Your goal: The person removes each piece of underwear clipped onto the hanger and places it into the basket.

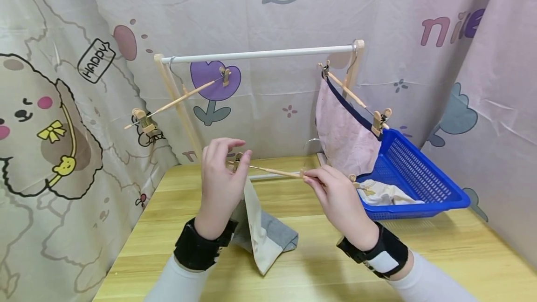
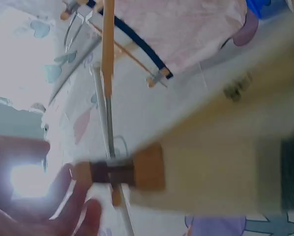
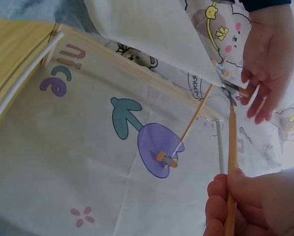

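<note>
Wooden clip hanger (image 1: 277, 171) held level above table; cream-grey cloth (image 1: 262, 232) (bottom edge on table) hangs from left clip.

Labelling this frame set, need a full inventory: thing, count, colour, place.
rack: 1, white bar on wooden posts, back of table
empty hanger: 1, wood with clips, left on rack
pink cloth: 1, pink with navy edge, clipped to right hanger on rack
basket: 1, blue, right on table, white cloth inside
held hanger: 1, wood, between both hands
cream-grey cloth: 1, hangs from held hanger's left clip onto table
table: 1, light wood
curtains: cartoon print, all round
left hand: fingers at left clip
right hand: fingers pinch hanger bar
</note>
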Motion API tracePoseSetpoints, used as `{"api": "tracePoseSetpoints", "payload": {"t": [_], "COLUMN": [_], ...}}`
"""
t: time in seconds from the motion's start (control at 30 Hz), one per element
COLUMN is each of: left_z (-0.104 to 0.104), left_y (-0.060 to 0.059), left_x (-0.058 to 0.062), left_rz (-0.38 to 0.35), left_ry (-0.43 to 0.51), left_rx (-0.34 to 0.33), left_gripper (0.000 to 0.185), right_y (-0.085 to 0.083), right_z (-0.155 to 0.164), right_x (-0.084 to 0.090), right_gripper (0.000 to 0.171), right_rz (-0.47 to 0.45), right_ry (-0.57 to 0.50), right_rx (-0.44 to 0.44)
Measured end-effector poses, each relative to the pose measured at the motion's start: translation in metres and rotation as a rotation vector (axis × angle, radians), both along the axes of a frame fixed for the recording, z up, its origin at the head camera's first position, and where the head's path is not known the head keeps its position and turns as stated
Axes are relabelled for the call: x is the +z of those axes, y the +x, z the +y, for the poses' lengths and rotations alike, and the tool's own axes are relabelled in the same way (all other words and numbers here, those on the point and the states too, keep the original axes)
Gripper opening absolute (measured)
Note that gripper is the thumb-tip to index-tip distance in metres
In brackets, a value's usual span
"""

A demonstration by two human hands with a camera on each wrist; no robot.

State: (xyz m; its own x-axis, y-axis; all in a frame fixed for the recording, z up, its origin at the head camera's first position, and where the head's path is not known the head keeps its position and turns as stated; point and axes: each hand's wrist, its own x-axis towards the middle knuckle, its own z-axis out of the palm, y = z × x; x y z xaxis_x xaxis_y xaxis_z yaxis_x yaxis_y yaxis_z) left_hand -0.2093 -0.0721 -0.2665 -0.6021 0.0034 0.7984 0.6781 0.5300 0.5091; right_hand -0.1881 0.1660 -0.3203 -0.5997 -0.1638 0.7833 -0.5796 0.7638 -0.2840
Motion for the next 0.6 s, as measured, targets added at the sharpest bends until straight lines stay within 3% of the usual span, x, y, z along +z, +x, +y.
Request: {"api": "tracePoseSetpoints", "payload": {"t": [0.2, 0.3, 0.6], "left_z": [-0.012, -0.016, -0.026], "left_y": [-0.005, -0.007, -0.015], "left_x": [0.005, 0.006, 0.013], "left_rz": [-0.265, -0.352, -0.435], "left_ry": [-0.094, -0.124, -0.225], "left_rx": [-0.087, -0.122, -0.190], "left_gripper": [0.029, 0.029, 0.032], "right_y": [0.002, 0.001, 0.004], "right_z": [0.006, 0.008, 0.011], "right_x": [-0.005, -0.008, -0.013], "right_gripper": [0.012, 0.013, 0.012], "right_rz": [-0.011, -0.003, -0.004], "right_ry": [-0.050, -0.066, -0.070], "right_rx": [-0.014, -0.015, -0.029]}}
